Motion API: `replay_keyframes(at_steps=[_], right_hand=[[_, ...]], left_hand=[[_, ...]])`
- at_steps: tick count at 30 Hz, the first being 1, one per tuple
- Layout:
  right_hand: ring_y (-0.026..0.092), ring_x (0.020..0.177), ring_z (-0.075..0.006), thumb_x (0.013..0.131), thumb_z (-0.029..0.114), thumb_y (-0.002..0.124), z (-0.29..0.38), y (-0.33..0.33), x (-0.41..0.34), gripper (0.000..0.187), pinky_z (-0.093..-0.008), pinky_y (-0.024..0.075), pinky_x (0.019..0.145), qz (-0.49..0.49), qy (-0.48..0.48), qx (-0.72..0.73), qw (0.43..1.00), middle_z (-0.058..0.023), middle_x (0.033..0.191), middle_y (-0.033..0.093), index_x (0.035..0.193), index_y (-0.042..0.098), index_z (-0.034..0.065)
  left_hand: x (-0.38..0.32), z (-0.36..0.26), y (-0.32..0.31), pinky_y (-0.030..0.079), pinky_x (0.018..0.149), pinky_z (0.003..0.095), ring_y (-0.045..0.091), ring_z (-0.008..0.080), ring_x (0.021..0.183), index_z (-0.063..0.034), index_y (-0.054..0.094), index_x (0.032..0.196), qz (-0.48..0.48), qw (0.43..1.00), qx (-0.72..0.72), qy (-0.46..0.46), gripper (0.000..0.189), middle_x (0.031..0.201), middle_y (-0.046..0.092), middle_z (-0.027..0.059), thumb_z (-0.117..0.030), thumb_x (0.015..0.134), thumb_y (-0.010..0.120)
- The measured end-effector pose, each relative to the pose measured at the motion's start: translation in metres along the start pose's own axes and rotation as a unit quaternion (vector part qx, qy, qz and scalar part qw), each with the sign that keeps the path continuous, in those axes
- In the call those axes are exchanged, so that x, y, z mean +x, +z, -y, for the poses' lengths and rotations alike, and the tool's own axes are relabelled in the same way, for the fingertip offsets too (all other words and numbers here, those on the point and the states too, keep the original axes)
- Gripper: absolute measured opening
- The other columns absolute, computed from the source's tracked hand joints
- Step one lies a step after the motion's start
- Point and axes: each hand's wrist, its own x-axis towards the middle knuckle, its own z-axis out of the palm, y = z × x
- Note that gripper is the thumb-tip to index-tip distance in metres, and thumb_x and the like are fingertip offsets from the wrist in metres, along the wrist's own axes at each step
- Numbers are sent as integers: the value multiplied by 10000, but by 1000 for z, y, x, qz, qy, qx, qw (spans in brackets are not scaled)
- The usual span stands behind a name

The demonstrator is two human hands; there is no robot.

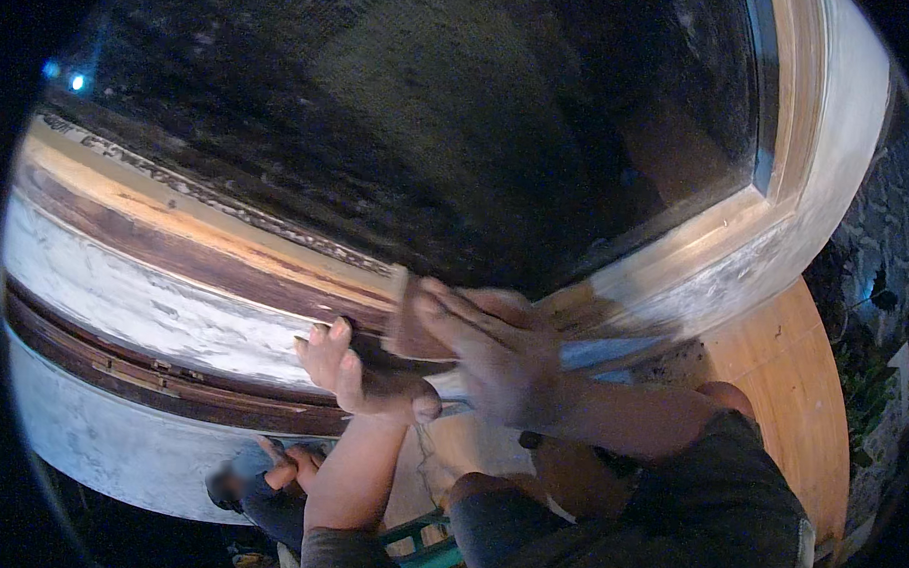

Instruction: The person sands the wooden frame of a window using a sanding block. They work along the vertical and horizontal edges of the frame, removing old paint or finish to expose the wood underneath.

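Note:
My right hand (497, 345), blurred, is pressed flat on a brown sheet (415, 328), probably sandpaper, against the edge of a wooden frame (201, 237). Its fingers point up and to the left. Just left of it, my left hand (368, 379) is spread with its fingertips at the lower edge of the frame and nothing in it. The frame's wood is partly dark brown and partly bare and pale, and it borders a large dark opening or pane (445, 133). White, smeared wall surface (161, 296) runs below the wood.
Another person (267, 495) is at the lower left, near a second dark wood strip (196, 384). A green plastic stool or rack (430, 553) stands below my left forearm. Orange-brown tiled floor (789, 386) and plants (871, 404) lie to the right.

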Motion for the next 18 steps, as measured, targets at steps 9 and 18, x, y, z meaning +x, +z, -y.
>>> replay_keyframes(at_steps=[9, 18], right_hand=[[722, 1095, -309, 776, -1, 713, 5, 1, 4, 455, -422, 593, 921, -9, 15, -11, 1000, -195, 1284, 700, 1230, 688, -14], [694, 1166, -331, 778, 274, 778, 2, -3, 3, 587, -453, 565, 956, 17, 18, -7, 1000, -176, 1301, 698, 1292, 665, 13]], left_hand=[[3, 3, 3, 233, 1197, 602, 487, 387, 1353, -98, 423, 1447, -7, 1000, 4, 11, 861, 1353, 588, 197, -788, 950, 285], [5, -1, 3, 233, 1195, 597, 482, 384, 1356, -78, 432, 1432, -8, 1000, -2, 9, 850, 1348, 587, 211, -770, 957, 296]])
